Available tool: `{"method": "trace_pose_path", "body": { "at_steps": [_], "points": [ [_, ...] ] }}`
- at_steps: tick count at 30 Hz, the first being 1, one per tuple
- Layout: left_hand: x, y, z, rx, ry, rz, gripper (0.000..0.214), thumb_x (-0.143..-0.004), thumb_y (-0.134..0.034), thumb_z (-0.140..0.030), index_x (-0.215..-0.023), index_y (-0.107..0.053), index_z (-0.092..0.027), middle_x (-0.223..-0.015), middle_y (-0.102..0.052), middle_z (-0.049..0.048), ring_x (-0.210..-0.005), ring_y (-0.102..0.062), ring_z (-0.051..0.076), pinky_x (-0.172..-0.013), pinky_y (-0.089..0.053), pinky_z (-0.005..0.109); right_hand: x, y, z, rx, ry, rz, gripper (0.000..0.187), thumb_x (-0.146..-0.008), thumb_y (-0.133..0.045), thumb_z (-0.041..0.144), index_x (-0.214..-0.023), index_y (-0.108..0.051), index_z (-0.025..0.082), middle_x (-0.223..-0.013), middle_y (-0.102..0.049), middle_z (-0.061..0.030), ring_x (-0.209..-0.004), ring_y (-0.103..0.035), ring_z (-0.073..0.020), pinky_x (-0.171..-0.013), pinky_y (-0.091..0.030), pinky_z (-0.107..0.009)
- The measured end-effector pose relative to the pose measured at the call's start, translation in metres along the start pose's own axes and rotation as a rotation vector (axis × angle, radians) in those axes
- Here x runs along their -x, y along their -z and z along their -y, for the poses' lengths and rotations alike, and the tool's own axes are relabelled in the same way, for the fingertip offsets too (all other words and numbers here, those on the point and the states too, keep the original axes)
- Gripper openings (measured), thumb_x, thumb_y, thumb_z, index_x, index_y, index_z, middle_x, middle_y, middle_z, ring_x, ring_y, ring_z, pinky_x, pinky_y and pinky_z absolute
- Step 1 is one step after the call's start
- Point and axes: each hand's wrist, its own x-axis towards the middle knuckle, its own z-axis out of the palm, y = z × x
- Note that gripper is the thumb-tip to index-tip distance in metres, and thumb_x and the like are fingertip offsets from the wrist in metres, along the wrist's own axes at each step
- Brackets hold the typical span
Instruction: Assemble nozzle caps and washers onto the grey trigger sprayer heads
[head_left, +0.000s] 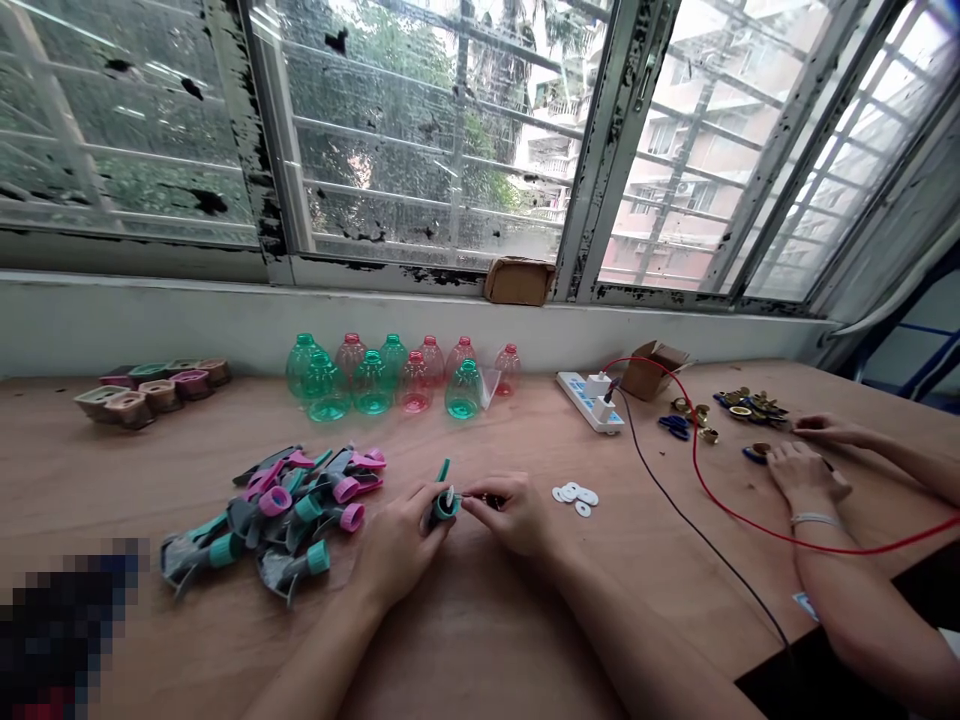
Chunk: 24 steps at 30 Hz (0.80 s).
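At the middle of a wooden counter, the left hand holds a teal plastic spray top, its fingers clamped around it. The right hand pinches the top's upper end, fingers together. A heap of teal and pink spray tops lies just left, white washers just right, and teal and pink plastic bottles stand beyond.

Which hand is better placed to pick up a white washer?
Probably the right hand: it sits closest to the white washers, while the left hand is farther off, holding the teal cap.
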Motion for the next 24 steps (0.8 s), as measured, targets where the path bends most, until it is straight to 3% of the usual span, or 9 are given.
{"method": "trace_pose_path", "body": {
  "at_steps": [4, 7, 11, 13, 17, 20, 24],
  "points": [
    [-0.001, 0.003, 0.001, 0.028, 0.008, -0.005, 0.03, -0.085, -0.054, -0.028, -0.114, -0.06, -0.028, -0.112, -0.066, 0.0023, -0.099, -0.062, 0.021, -0.081, -0.047, 0.029, -0.003, 0.005, -0.001, -0.037, -0.02, 0.001, 0.016, -0.083, -0.064, 0.03, -0.088, -0.076, 0.021, -0.079, -0.074, -0.0033, -0.064, -0.062, -0.0137, -0.059, -0.044, -0.022],
    [-0.001, 0.004, 0.002, 0.002, 0.02, 0.017, 0.03, -0.086, -0.05, -0.027, -0.115, -0.059, -0.027, -0.115, -0.064, 0.0026, -0.1, -0.061, 0.022, -0.081, -0.047, 0.029, -0.004, 0.027, -0.011, -0.007, -0.07, 0.074, 0.018, -0.083, -0.063, 0.032, -0.087, -0.076, 0.019, -0.076, -0.074, -0.0032, -0.062, -0.061, -0.0134, -0.057, -0.043, -0.021],
    [-0.005, 0.002, 0.004, -0.089, 0.036, 0.079, 0.042, -0.083, -0.046, -0.015, -0.122, -0.055, -0.027, -0.125, -0.057, 0.0027, -0.103, -0.06, 0.021, -0.083, -0.046, 0.03, -0.005, 0.085, -0.028, 0.247, -0.183, 0.232, 0.02, -0.081, -0.063, 0.032, -0.082, -0.076, 0.017, -0.068, -0.072, -0.0027, -0.057, -0.057, -0.0119, -0.053, -0.038, -0.02],
    [-0.007, 0.002, 0.005, -0.176, 0.011, 0.114, 0.047, -0.079, -0.045, -0.009, -0.122, -0.055, -0.026, -0.126, -0.056, 0.0036, -0.107, -0.057, 0.021, -0.087, -0.044, 0.031, -0.006, 0.117, -0.031, 0.461, -0.237, 0.372, 0.02, -0.081, -0.061, 0.031, -0.077, -0.076, 0.018, -0.066, -0.071, -0.0029, -0.056, -0.057, -0.0117, -0.052, -0.036, -0.021],
    [-0.011, 0.004, 0.004, -0.461, 0.002, 0.119, 0.036, -0.082, -0.043, -0.011, -0.111, -0.063, -0.021, -0.113, -0.06, 0.01, -0.11, -0.049, 0.028, -0.088, -0.04, 0.04, -0.012, 0.162, -0.028, 0.898, -0.323, 0.584, 0.019, -0.079, -0.063, 0.034, -0.078, -0.077, 0.022, -0.071, -0.072, -0.0053, -0.061, -0.062, -0.0159, -0.051, -0.034, -0.023],
    [-0.009, 0.007, 0.003, -0.594, 0.058, 0.073, 0.027, -0.082, -0.047, -0.023, -0.101, -0.065, -0.016, -0.11, -0.06, 0.0144, -0.11, -0.045, 0.033, -0.086, -0.038, 0.044, -0.014, 0.169, -0.024, 1.024, -0.357, 0.646, 0.014, -0.074, -0.068, 0.033, -0.075, -0.077, 0.023, -0.074, -0.073, -0.0076, -0.068, -0.065, -0.0207, -0.055, -0.038, -0.025],
    [-0.004, 0.009, 0.004, -0.657, 0.062, -0.002, 0.028, -0.086, -0.044, -0.03, -0.095, -0.066, -0.015, -0.108, -0.059, 0.0166, -0.104, -0.046, 0.033, -0.085, -0.037, 0.045, -0.016, 0.16, -0.02, 1.055, -0.353, 0.607, 0.004, -0.068, -0.073, 0.024, -0.067, -0.076, 0.021, -0.076, -0.073, -0.0118, -0.078, -0.067, -0.0262, -0.067, -0.043, -0.03]
  ]
}}
